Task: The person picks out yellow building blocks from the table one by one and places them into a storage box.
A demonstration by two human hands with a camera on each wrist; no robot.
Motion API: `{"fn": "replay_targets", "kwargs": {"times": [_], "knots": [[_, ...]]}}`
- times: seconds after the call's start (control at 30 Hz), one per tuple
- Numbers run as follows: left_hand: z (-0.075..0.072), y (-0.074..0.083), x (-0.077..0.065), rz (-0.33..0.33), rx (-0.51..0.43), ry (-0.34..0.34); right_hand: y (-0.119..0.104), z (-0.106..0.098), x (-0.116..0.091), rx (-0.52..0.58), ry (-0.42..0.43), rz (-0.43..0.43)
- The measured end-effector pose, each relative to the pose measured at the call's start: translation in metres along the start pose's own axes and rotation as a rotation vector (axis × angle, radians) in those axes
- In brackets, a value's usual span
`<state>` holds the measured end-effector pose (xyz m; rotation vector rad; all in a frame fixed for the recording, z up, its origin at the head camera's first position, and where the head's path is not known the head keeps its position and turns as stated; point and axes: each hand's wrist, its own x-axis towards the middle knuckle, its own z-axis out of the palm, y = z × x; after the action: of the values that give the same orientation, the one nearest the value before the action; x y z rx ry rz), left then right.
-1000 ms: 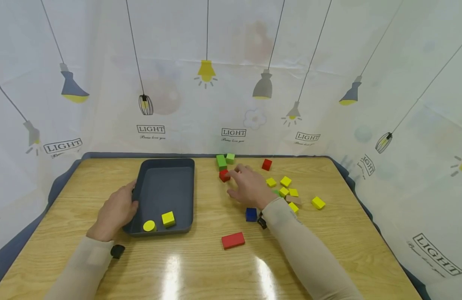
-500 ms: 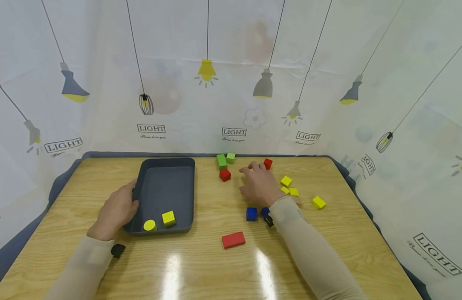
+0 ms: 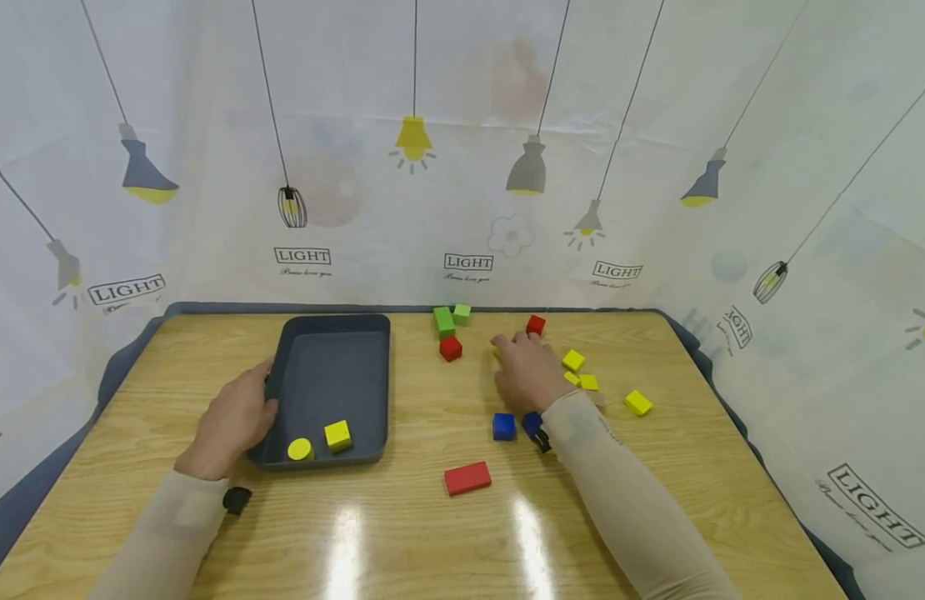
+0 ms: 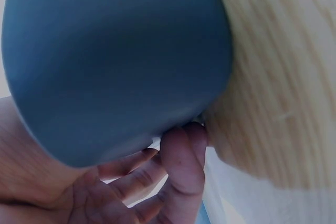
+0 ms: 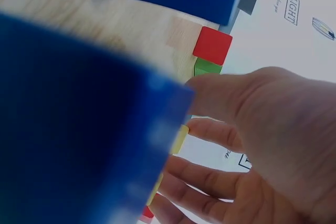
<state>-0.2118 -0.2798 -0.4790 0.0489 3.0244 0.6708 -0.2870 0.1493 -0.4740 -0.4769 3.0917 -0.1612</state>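
Note:
My left hand (image 3: pixel 233 421) holds the left side of a dark grey tray (image 3: pixel 335 326), fingers along its edge. The tray's grey-blue wall (image 4: pixel 121 66) fills much of the left wrist view. A yellow cylinder (image 3: pixel 301 449) and a yellow block (image 3: pixel 338 436) lie in the tray's near end. My right hand (image 3: pixel 532 372) is low over the blocks, palm down, fingers spread and loosely bent. A yellow block (image 5: pixel 180 139) shows right at its index fingertip. In the right wrist view, a large blurred blue block (image 5: pixel 79 129) hides the thumb tip.
Left of my right hand stand a red cube (image 3: pixel 451 348) and two green blocks (image 3: pixel 443 322). Behind it is another red cube (image 3: pixel 536 324). Yellow blocks (image 3: pixel 638 403) lie to the right. A blue cube (image 3: pixel 503 427) and a red rectangular block (image 3: pixel 467 478) are nearer.
My right hand has let go of the red cube and moved right. A yellow block now shows at its fingertips. The left hand and tray stay in place.

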Motion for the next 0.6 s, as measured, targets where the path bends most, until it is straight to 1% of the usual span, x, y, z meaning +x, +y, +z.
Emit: {"fn": "replay_targets", "kwargs": {"times": [0.37, 0.6], "knots": [[0.0003, -0.0002, 0.0007, -0.01, -0.004, 0.009, 0.0008, 0.0003, -0.0021, 0.024, -0.043, 0.01], [0.0004, 0.0006, 0.0004, -0.012, -0.005, 0.005, 0.0006, -0.0001, -0.0035, 0.028, -0.047, 0.013]]}}
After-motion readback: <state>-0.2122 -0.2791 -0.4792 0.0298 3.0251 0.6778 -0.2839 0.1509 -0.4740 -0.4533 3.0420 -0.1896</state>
